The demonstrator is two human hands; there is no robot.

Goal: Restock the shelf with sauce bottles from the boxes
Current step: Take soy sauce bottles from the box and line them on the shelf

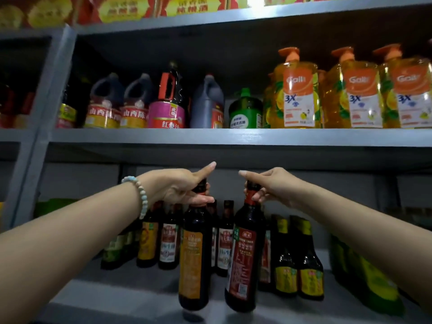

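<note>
2 bottles (194,265) pinched, left fingers (203,200), right fingers (258,196)

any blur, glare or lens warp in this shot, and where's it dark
Head view: the lower shelf is dim, so the orange-label bottle and red-label bottle read dark; the red boxes up top are blurred, with a glare patch; the wide lens tilts the left post and bows shelf edges; the detergent bottles look soft.
</note>
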